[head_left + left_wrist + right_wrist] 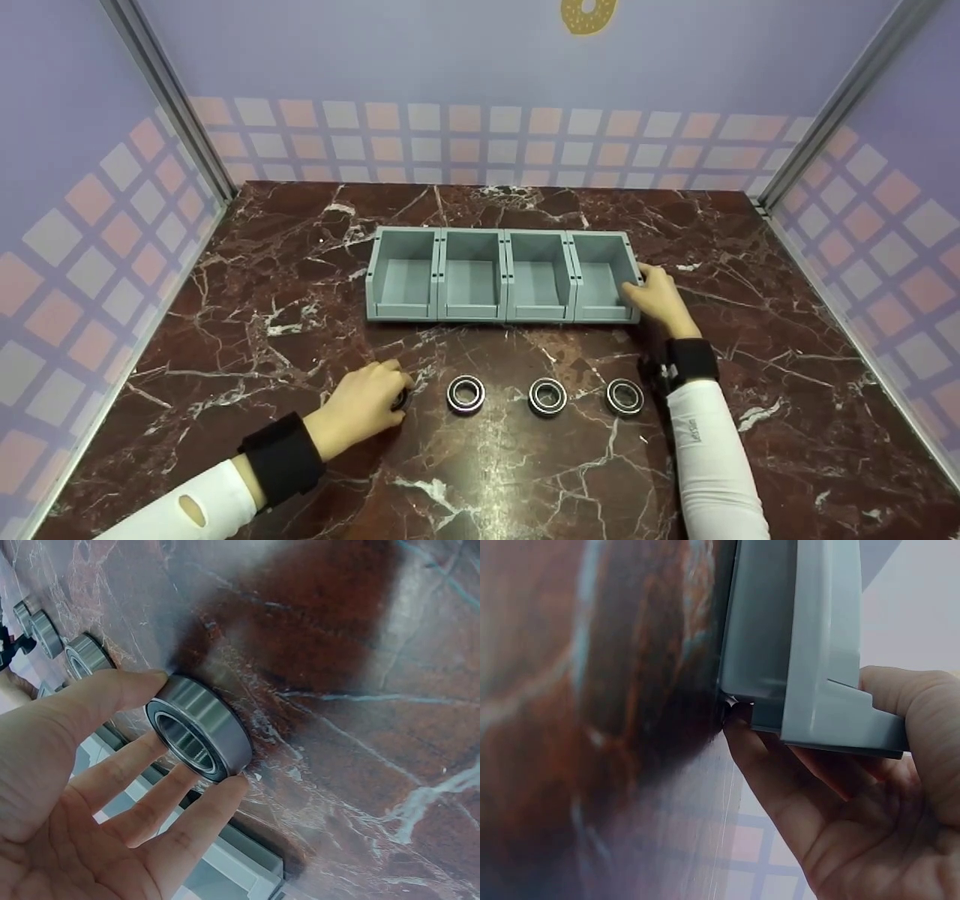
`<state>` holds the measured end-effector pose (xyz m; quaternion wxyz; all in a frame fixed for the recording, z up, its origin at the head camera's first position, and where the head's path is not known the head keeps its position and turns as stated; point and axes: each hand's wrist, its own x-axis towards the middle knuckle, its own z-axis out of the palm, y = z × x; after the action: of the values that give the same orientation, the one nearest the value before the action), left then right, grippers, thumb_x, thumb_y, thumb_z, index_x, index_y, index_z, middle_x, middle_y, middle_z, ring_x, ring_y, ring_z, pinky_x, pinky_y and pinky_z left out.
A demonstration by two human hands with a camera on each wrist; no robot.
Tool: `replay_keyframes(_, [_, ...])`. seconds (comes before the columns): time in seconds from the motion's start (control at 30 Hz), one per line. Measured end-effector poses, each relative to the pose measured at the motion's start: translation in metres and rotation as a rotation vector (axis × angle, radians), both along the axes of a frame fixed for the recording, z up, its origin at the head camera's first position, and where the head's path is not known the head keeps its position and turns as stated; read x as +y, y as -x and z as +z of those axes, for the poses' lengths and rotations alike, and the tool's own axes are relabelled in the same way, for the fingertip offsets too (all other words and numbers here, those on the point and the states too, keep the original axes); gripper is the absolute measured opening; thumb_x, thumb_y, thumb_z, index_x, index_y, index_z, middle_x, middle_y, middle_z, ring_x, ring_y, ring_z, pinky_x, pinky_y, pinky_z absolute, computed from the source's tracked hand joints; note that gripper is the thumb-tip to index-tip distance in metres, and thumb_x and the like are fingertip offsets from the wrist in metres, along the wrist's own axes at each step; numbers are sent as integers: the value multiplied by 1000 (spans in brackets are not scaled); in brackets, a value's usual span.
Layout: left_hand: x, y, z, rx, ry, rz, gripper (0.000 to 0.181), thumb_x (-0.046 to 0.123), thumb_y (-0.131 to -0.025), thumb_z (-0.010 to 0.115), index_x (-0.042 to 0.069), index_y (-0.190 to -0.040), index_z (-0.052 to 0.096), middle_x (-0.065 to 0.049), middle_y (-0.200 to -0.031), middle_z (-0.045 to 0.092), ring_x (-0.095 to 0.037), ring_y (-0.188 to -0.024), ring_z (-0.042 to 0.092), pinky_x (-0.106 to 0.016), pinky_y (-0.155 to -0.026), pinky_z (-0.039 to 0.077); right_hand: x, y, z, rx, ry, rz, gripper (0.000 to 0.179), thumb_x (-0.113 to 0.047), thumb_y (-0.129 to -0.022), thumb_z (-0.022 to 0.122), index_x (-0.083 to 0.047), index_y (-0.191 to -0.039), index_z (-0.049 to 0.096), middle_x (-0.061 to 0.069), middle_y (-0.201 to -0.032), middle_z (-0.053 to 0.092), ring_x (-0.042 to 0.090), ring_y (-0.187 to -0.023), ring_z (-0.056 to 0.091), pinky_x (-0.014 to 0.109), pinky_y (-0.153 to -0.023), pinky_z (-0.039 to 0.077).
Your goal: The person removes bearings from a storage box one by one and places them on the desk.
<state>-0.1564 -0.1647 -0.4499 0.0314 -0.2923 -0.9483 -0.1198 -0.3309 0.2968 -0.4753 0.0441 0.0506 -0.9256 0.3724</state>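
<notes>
My left hand (365, 401) has its thumb and fingertips around a ball bearing (201, 727), a metal ring with a dark seal. In the head view that bearing is mostly hidden by the fingers. Three more bearings stand in a row to its right: one bearing (466, 394) nearest, a second bearing (547, 397), and a third bearing (625, 397). At the right end of a row of joined grey bins (472, 311), my right hand (660, 298) grips the side wall of the last bin (821, 652), thumb inside and fingers outside.
The bins stand on a dark red marbled table (300, 360), behind the bearings, with their low fronts facing me. Purple walls with a pink and white tile pattern (465, 142) enclose the back and both sides.
</notes>
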Motion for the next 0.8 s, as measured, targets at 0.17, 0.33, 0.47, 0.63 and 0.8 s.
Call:
replay_keyframes(0.17, [1, 0, -1, 18, -3, 1, 29, 4, -69, 89, 3, -96, 77, -11, -89, 65, -35, -77, 65, -49, -65, 58, 1, 0, 1, 4, -4, 2, 41, -4, -90, 57, 12, -127, 64, 30, -114, 70, 35, -96, 65, 46, -86, 51])
replay_keyframes(0.33, [1, -2, -2, 28, -9, 6, 29, 3, -69, 88, 2, -96, 77, -12, -89, 65, -35, -77, 65, -49, -66, 58, 1, 0, 1, 7, -1, 0, 42, -4, -90, 58, 12, -128, 64, 30, -114, 70, 34, -96, 65, 45, -85, 51])
replay_keyframes(0.47, [2, -3, -3, 30, -9, 15, 29, 2, -69, 87, 0, -96, 77, -13, -89, 65, -36, -77, 64, -50, -65, 58, 0, 1, 0, -2, 2, 2, 43, -4, -91, 57, 13, -130, 63, 31, -115, 69, 35, -98, 65, 46, -87, 51])
replay_keyframes(0.63, [2, -5, -4, 36, 2, 25, 28, 1, -69, 85, 0, -96, 76, -14, -88, 64, -36, -77, 64, -50, -64, 57, 0, 0, 1, -16, 0, 7, 46, -3, -92, 56, 14, -134, 59, 33, -119, 68, 38, -102, 67, 49, -88, 51])
replay_keyframes(0.8, [2, -5, -4, 42, 12, 26, 27, 1, -68, 84, 1, -94, 76, -13, -87, 64, -36, -76, 64, -50, -63, 57, 0, 0, 0, -5, -3, 7, 45, -3, -91, 57, 14, -132, 61, 32, -118, 69, 36, -98, 66, 49, -87, 51])
